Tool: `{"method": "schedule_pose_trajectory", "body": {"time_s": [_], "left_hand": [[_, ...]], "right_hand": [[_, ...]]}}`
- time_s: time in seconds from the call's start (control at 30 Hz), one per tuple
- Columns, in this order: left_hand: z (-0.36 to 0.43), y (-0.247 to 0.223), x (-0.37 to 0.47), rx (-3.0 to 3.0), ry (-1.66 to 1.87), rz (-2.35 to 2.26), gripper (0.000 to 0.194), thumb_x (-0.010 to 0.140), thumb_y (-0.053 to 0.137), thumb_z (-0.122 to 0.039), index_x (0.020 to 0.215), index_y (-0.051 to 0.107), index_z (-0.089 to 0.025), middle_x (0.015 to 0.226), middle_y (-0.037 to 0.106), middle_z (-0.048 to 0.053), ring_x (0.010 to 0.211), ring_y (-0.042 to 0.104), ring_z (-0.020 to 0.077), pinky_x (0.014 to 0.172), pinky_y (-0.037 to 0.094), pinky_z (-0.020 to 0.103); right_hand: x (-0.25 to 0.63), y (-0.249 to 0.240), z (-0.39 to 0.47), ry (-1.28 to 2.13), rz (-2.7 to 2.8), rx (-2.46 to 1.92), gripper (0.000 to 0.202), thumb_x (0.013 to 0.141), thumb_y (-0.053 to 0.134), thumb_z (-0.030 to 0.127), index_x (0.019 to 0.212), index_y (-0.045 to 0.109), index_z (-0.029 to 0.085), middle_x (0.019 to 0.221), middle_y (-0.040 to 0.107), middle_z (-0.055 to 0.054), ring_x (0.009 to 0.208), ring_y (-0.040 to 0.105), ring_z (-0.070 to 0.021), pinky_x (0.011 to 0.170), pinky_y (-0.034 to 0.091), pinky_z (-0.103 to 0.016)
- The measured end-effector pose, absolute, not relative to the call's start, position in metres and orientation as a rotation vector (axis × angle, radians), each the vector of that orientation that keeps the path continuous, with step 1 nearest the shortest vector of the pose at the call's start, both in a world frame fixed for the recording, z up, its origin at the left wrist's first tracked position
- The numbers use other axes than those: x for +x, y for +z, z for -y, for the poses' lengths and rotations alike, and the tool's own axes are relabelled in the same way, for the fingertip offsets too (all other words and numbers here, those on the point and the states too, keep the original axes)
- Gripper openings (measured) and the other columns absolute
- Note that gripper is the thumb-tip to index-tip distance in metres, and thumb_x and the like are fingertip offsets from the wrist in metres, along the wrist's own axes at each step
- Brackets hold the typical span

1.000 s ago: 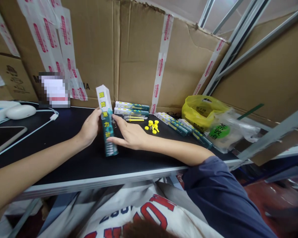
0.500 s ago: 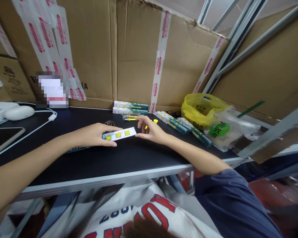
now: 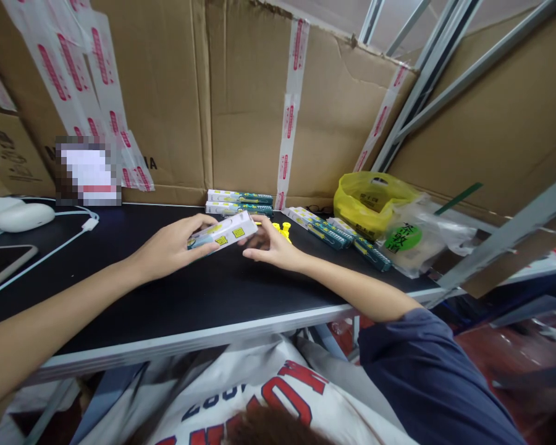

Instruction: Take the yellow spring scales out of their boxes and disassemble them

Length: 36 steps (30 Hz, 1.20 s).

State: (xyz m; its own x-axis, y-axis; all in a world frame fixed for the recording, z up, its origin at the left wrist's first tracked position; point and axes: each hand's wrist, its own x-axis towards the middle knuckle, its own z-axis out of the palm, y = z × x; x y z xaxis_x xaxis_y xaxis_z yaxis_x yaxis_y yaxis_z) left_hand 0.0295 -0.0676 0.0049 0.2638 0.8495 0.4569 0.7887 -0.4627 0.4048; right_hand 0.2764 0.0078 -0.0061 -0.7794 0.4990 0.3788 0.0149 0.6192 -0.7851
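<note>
My left hand (image 3: pixel 185 244) grips a slim white and teal cardboard box (image 3: pixel 229 233) with yellow printed characters, thumb in front and fingers behind. The box is tilted, its right end raised above the black tabletop (image 3: pixel 185 309). My right hand (image 3: pixel 275 244) is at that right end, with curved fingers and the thumb apart from them. Some of its fingertips are partly hidden by the box end, so I cannot tell whether they touch it. Small yellow pieces (image 3: pixel 283 230) lie just behind my right hand.
Similar slim boxes lie stacked (image 3: pixel 238 203) at the back and in a group (image 3: pixel 327 230) to the right. Beyond them are a yellow plastic bag (image 3: pixel 375 207) and a clear bag (image 3: pixel 410 247). A phone (image 3: pixel 4 266), white cable (image 3: pixel 90 224) and large cardboard (image 3: pixel 245 111) border the table.
The box in my left hand has tipped up at its right end and turned to show more of its sides. My right hand has moved slightly left, closer against the box end.
</note>
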Motion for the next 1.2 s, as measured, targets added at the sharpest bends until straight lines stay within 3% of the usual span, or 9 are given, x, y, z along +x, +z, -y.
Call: {"method": "schedule_pose_trajectory", "body": {"time_s": [0.1, 0.23, 0.4, 0.57, 0.63, 0.83, 0.93, 1.03, 1.2], "left_hand": [[0.073, 0.006, 0.041, 2.221, 1.450, -1.371, 0.044, 0.082, 0.060, -0.048, 0.115, 0.049, -0.022, 0.115, 0.063, 0.006, 0.102, 0.062, 0.0247, 0.086, 0.049, 0.035], [0.075, 0.008, 0.050, 1.847, 1.927, -0.991, 0.042, 0.080, 0.066, -0.039, 0.113, 0.040, -0.029, 0.111, 0.063, 0.002, 0.104, 0.062, 0.0234, 0.087, 0.051, 0.039], [0.071, 0.011, 0.058, 1.544, 1.982, -0.782, 0.044, 0.074, 0.073, -0.031, 0.102, 0.039, -0.027, 0.112, 0.061, 0.001, 0.107, 0.061, 0.0229, 0.091, 0.052, 0.043], [0.074, 0.009, 0.069, 1.418, 1.964, -0.774, 0.040, 0.076, 0.070, -0.028, 0.104, 0.042, -0.028, 0.110, 0.059, 0.000, 0.112, 0.057, 0.0200, 0.102, 0.046, 0.040], [0.076, 0.006, 0.072, 1.415, 1.894, -0.790, 0.043, 0.077, 0.068, -0.031, 0.110, 0.042, -0.029, 0.113, 0.059, 0.001, 0.114, 0.056, 0.0211, 0.099, 0.048, 0.040], [0.069, 0.002, 0.064, 1.453, 1.795, -0.895, 0.046, 0.081, 0.064, -0.036, 0.119, 0.038, -0.031, 0.124, 0.059, 0.004, 0.112, 0.060, 0.0231, 0.088, 0.056, 0.039], [0.062, 0.002, 0.051, 1.324, 1.849, -0.921, 0.031, 0.092, 0.047, -0.045, 0.119, 0.044, -0.030, 0.127, 0.060, 0.006, 0.107, 0.064, 0.0231, 0.082, 0.058, 0.038], [0.058, 0.000, 0.043, 1.214, 1.777, -0.973, 0.038, 0.094, 0.045, -0.043, 0.128, 0.048, -0.026, 0.125, 0.062, 0.009, 0.092, 0.070, 0.0212, 0.072, 0.061, 0.032], [0.062, -0.001, 0.046, 1.225, 1.383, -0.947, 0.051, 0.089, 0.058, -0.034, 0.138, 0.047, -0.023, 0.129, 0.061, 0.012, 0.095, 0.070, 0.0230, 0.071, 0.060, 0.024]], "right_hand": [[0.269, -0.005, 0.007, 1.304, 2.202, -0.331, 0.060, 0.083, 0.065, 0.035, 0.131, 0.030, 0.024, 0.117, 0.059, -0.009, 0.103, 0.061, -0.0151, 0.079, 0.053, -0.028], [0.267, 0.000, 0.021, 1.298, 2.248, -0.287, 0.059, 0.082, 0.066, 0.031, 0.132, 0.035, 0.024, 0.131, 0.053, -0.012, 0.120, 0.054, -0.0173, 0.098, 0.046, -0.037], [0.267, 0.003, 0.024, 1.130, 2.290, -0.325, 0.072, 0.076, 0.073, 0.031, 0.136, 0.034, 0.026, 0.133, 0.051, -0.012, 0.124, 0.050, -0.0195, 0.103, 0.041, -0.042], [0.250, -0.011, 0.034, 1.354, 2.241, -0.277, 0.093, 0.072, 0.077, 0.032, 0.145, 0.019, 0.027, 0.126, 0.054, -0.011, 0.121, 0.053, -0.0194, 0.103, 0.042, -0.041], [0.242, -0.020, 0.039, 1.512, 2.157, -0.221, 0.093, 0.074, 0.075, 0.031, 0.145, 0.015, 0.027, 0.114, 0.058, -0.007, 0.108, 0.060, -0.0172, 0.099, 0.046, -0.038], [0.249, -0.018, 0.029, 1.684, 2.088, -0.381, 0.050, 0.086, 0.055, 0.028, 0.130, 0.032, 0.026, 0.094, 0.056, 0.000, 0.072, 0.063, -0.0117, 0.065, 0.056, -0.027], [0.272, 0.000, 0.005, 1.490, 2.186, -0.595, 0.052, 0.086, 0.047, 0.021, 0.134, 0.032, 0.028, 0.094, 0.058, 0.000, 0.058, 0.059, -0.0090, 0.049, 0.049, -0.021], [0.299, 0.018, -0.021, 1.292, 2.297, -0.776, 0.043, 0.087, 0.047, 0.027, 0.130, 0.043, 0.024, 0.090, 0.059, -0.002, 0.052, 0.057, -0.0079, 0.040, 0.045, -0.018], [0.336, 0.029, -0.049, 1.121, 2.461, -0.862, 0.062, 0.073, 0.073, 0.041, 0.126, 0.051, 0.020, 0.088, 0.060, -0.002, 0.047, 0.055, -0.0062, 0.036, 0.044, -0.018]]}}
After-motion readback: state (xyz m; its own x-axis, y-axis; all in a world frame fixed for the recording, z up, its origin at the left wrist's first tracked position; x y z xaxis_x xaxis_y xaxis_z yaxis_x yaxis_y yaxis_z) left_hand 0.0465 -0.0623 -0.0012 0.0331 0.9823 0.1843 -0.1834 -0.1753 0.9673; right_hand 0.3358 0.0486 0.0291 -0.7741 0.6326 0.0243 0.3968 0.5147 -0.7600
